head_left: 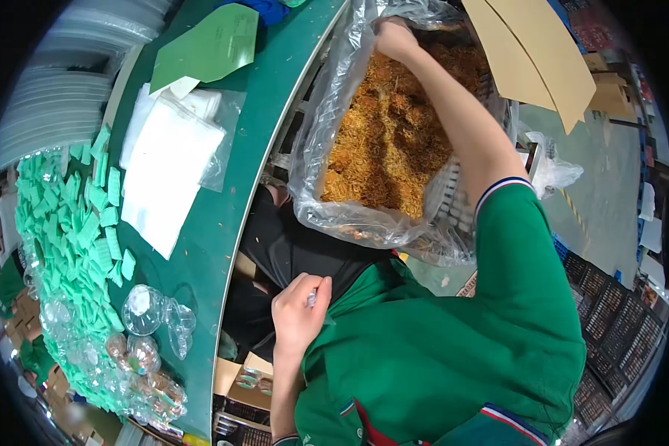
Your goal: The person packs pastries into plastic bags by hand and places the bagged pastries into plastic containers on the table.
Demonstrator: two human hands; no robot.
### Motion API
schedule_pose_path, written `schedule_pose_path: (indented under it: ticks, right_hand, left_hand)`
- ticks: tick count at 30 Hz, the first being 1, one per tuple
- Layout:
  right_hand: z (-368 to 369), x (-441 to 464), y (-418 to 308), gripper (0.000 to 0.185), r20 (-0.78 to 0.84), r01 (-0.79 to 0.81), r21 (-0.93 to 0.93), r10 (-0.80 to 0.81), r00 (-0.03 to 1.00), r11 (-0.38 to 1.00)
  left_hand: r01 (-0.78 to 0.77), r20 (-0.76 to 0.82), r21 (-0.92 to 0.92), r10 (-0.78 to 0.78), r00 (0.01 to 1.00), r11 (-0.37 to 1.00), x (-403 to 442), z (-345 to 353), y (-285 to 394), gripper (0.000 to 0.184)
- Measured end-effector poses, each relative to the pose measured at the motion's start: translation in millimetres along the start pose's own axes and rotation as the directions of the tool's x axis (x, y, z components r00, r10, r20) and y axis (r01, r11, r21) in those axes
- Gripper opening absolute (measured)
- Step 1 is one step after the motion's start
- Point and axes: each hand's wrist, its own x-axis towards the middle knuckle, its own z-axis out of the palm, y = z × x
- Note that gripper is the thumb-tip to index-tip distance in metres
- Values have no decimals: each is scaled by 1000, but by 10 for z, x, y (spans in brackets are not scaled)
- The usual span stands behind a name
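My left hand (pixel 301 308) is closed in a fist in front of my body, near the table edge. A small, clear or whitish bit shows inside the curled fingers, too small to name. My right hand (pixel 395 41) reaches to the far left corner of a clear plastic liner bag (pixel 316 156). Its fingers are hidden behind the wrist and the bag's rim, so what they hold does not show. Inside the bag lies a heap of orange-brown, dried-looking shredded material (pixel 383 134), with my right forearm stretched over it.
On the green table (pixel 223 238) lie white sheets (pixel 171 171), a green card (pixel 208 44), many green foam-like pieces (pixel 74 223) and clear round plastic containers (pixel 143 308). Brown cardboard (pixel 531 52) stands beyond the bag. Dark crates (pixel 609 320) are stacked at right.
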Motion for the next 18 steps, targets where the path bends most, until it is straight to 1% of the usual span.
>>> schedule_pose_path:
  ticks: [2, 3, 6, 7, 9, 10, 11, 12, 13, 14, 15, 16, 18]
  right_hand:
    - [-63, -8, 20, 32, 40, 142, -56, -140, 989, 988]
    - [-192, -85, -72, 32, 98, 208, -101, -198, 975, 973]
    - [-143, -214, -209, 30, -83, 261, -81, -267, 960, 962]
    - [-152, -216, -214, 34, -70, 237, -71, -241, 968, 969]
    - [-119, -292, -140, 35, -63, 274, -27, -275, 959, 961]
    - [-211, -358, -233, 36, -59, 293, -4, -293, 954, 956]
    - [-313, -522, -312, 34, 130, 234, 89, -244, 961, 968]
    - [-525, -715, -494, 33, 318, 157, 165, -203, 926, 974]
    - [-226, -820, -285, 32, 247, 418, 172, -450, 858, 892]
    - [-1, -1011, -190, 32, 182, 464, 105, -476, 861, 880]
    - [-167, -1203, -351, 35, 273, 437, 53, -433, 859, 898]
    - [-102, -1330, -367, 38, 438, 268, 30, -254, 862, 963]
    - [-78, -1442, -397, 38, 498, 150, -44, -108, 861, 988]
  left_hand:
    - [13, 1, -14, -13, 1000, 1000, -6, 6, 8, 13]
    - [15, -10, -4, -15, 1000, 1000, -13, 2, -4, 14]
    - [64, -7, 9, -64, 998, 998, -45, -5, -35, 14]
    - [44, -23, 2, -44, 999, 999, -51, -5, -27, 13]
    - [43, -32, -11, -43, 999, 999, -85, -51, -14, 13]
    - [44, -37, -18, -44, 998, 999, -108, -77, -17, 12]
    - [71, -51, -39, -73, 996, 997, -135, -100, -42, 13]
    - [98, -65, -61, -102, 993, 993, -172, -116, -76, 14]
    - [123, -78, -85, -130, 988, 989, -201, -117, -102, 16]
    - [126, -76, -100, -134, 988, 987, -220, -105, -119, 16]
    - [128, -75, -114, -137, 988, 985, -235, -90, -135, 16]
    - [129, -74, -128, -140, 987, 983, -246, -80, -142, 16]
    - [64, -67, -108, -72, 995, 992, -243, -74, -94, 16]
